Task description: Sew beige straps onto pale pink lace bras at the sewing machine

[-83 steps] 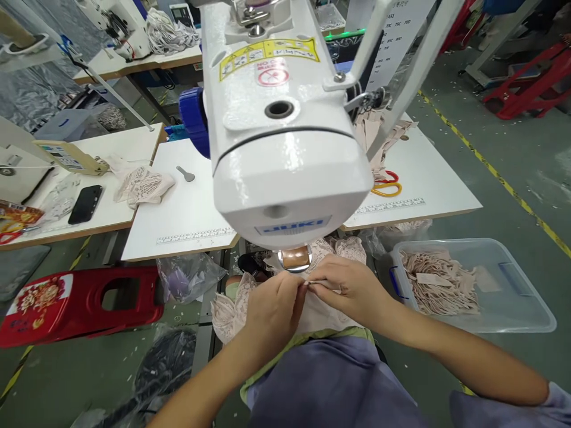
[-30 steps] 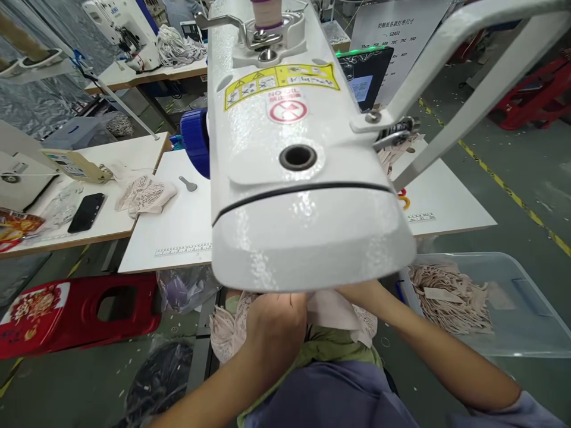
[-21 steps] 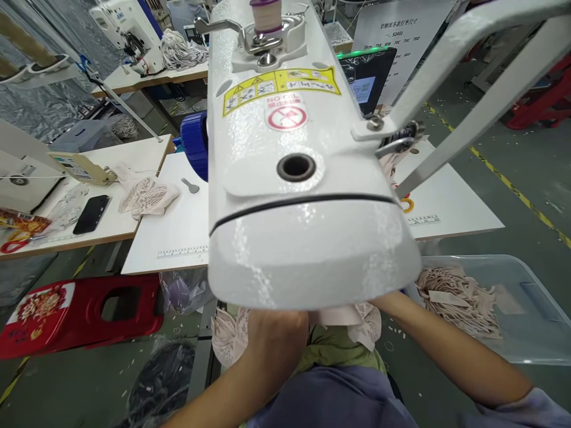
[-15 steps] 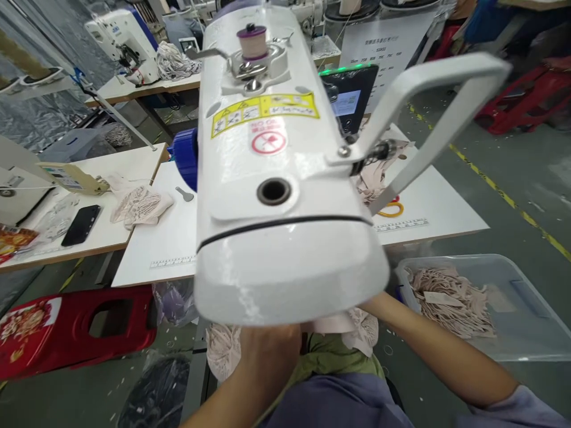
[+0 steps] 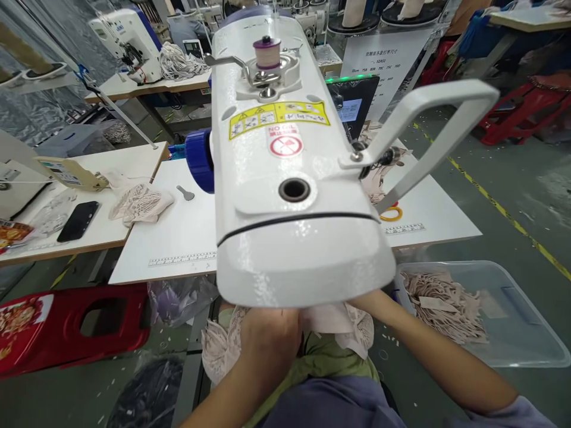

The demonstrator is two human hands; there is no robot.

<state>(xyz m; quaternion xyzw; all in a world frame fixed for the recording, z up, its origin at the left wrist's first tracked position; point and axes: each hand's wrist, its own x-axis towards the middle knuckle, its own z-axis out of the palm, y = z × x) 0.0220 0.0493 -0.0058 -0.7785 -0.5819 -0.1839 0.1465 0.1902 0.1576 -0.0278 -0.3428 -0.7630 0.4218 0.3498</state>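
Observation:
A white sewing machine head (image 5: 289,196) fills the middle of the view and hides the needle area. Under its near end lies pale pink lace fabric (image 5: 352,324), hanging down over my lap. My left hand (image 5: 270,336) reaches under the machine with its back showing; its fingers are hidden on the fabric. My right hand is hidden behind the machine; only its forearm (image 5: 428,356) shows, coming in from the right.
A clear plastic bin (image 5: 526,345) of pink fabric pieces stands on the floor at right. A white table (image 5: 178,232) holds a ruler strip, a small metal tool and orange scissors (image 5: 392,213). A red stool (image 5: 80,330) stands at left, a black phone (image 5: 78,221) on the neighbouring table.
2.8 s ago both hands pinched the fabric in plain view below the machine. The view has since tilted up, so the machine head covers the fingers; the hands stay under it.

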